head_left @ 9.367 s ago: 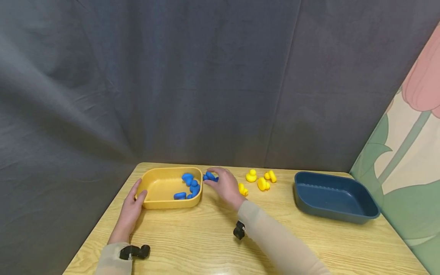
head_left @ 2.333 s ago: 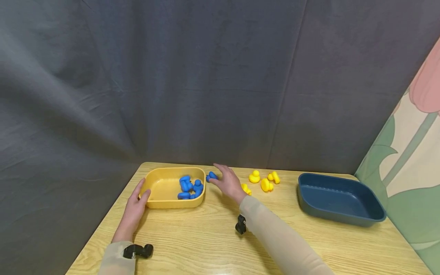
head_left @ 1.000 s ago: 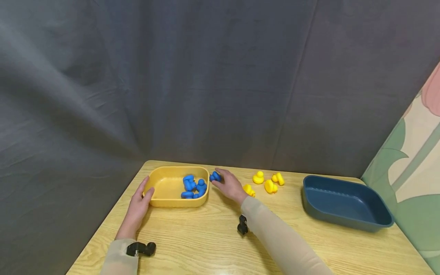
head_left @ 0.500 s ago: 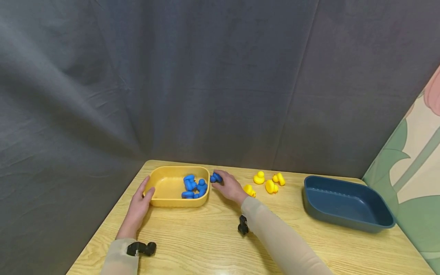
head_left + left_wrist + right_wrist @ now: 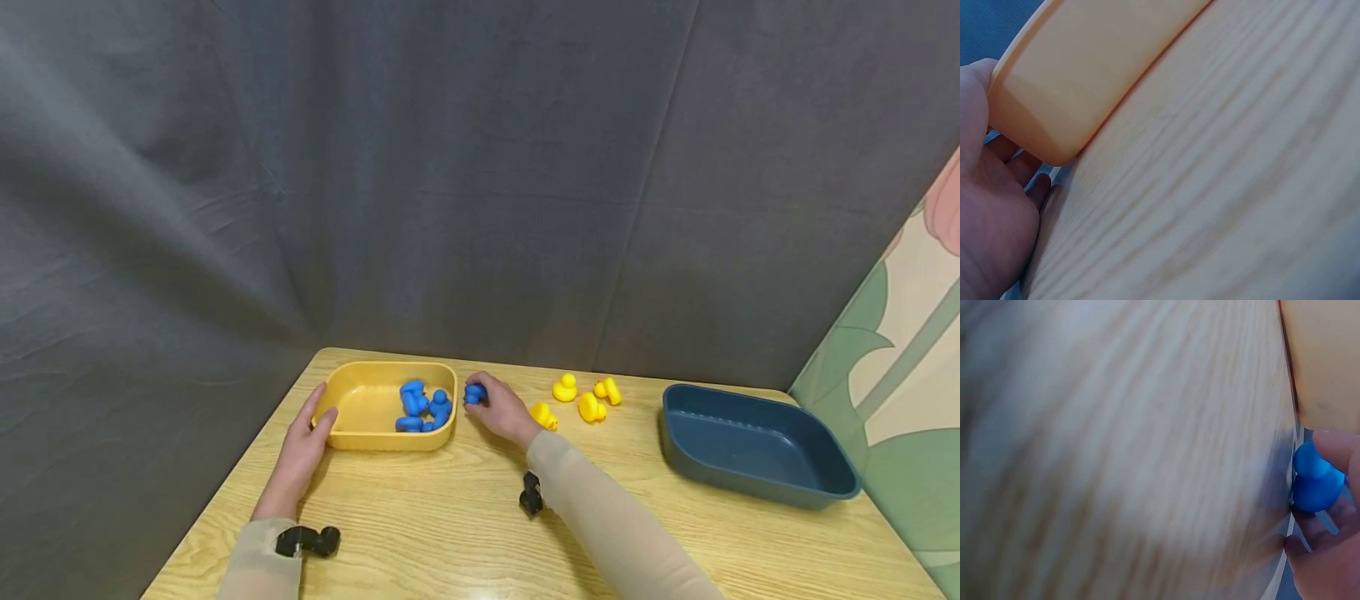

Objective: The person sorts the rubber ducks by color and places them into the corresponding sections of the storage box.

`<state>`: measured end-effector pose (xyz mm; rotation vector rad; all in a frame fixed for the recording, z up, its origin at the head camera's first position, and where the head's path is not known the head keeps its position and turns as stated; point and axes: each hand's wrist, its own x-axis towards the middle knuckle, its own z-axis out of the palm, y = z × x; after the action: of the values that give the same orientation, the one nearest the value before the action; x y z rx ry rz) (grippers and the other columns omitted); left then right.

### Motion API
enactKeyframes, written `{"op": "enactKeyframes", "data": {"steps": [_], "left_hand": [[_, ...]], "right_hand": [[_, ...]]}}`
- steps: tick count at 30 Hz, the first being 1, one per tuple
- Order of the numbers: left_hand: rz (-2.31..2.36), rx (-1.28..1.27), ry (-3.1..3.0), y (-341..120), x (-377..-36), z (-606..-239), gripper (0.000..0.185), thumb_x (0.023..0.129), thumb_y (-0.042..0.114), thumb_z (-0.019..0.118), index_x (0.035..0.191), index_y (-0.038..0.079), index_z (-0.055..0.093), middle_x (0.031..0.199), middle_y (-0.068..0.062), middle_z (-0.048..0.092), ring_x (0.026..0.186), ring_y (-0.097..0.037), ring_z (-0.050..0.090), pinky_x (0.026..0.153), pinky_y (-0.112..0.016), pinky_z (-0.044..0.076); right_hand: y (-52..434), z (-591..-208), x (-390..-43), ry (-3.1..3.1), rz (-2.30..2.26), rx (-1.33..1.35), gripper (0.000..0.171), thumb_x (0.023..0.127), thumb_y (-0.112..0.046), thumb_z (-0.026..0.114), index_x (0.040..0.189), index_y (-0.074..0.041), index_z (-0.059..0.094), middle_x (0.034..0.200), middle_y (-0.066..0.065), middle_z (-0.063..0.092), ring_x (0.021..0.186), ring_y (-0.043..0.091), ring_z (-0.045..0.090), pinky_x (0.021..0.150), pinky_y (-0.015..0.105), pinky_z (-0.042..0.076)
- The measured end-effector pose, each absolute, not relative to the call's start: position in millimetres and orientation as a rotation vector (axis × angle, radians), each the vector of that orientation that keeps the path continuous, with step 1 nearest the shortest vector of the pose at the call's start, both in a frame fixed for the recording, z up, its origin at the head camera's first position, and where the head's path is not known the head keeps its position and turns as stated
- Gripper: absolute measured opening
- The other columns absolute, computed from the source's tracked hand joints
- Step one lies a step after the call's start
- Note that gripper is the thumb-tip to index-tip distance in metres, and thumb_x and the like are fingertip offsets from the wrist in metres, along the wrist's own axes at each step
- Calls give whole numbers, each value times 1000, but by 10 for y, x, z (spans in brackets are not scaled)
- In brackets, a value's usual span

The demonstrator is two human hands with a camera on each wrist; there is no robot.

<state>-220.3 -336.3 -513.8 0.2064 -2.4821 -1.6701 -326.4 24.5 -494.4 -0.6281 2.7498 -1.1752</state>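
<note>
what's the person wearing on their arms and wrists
Both arms are in thin, close-fitting beige sleeves that reach to the wrists. A small black camera mount sits at the left wrist, another black mount at the right. The left hand and right hand are bare: no gloves or rings visible.

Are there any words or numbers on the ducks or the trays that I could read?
None: no words, numbers, labels or signs show in any view. The yellow tray, blue tray, blue ducks and yellow ducks look plain. The wall panel shows only a flower picture.
</note>
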Motion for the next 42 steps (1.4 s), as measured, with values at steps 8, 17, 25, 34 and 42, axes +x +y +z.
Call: {"op": "enactKeyframes", "data": {"steps": [8,17,25,34,42], "left_hand": [[-1669,205,-2492,-3354,-2195,-5131,73,119,42,50,180,26,14,185,-10,10,170,-34,5,136,-58,9],[-1669,213,-2498,-3336,-2197,-5113,74,119,43,50,180,26,13,185,-10,10,170,-35,4,136,-59,8],[-1671,189,-2473,-3332,-2202,-5109,73,119,39,51,180,22,16,184,-13,12,170,-36,5,136,-58,9],[-1661,198,-2489,-3345,-2210,-5121,73,119,42,50,180,25,14,185,-11,11,170,-35,5,136,-58,9],[-1663,216,-2507,-3353,-2188,-5124,74,118,43,50,180,26,12,185,-10,8,170,-35,4,136,-58,8]], "right_hand": [[251,-4981,-3255,2804,-1134,-617,45,101,-11,83,142,-11,64,141,14,67,127,35,63,118,54,49],[278,-4971,-3224,2829,-1149,-612,42,100,-11,84,138,-11,67,139,15,69,125,35,64,117,54,50],[297,-4950,-3208,2843,-1182,-587,42,100,-14,85,138,-12,67,138,12,67,124,34,64,116,53,51],[326,-4828,-3134,2837,-1294,-549,44,101,-13,84,141,-14,68,138,12,58,126,35,64,118,54,51],[356,-4752,-3102,2855,-1362,-528,47,102,-19,83,146,-15,66,134,9,58,122,30,63,116,50,52]]}}
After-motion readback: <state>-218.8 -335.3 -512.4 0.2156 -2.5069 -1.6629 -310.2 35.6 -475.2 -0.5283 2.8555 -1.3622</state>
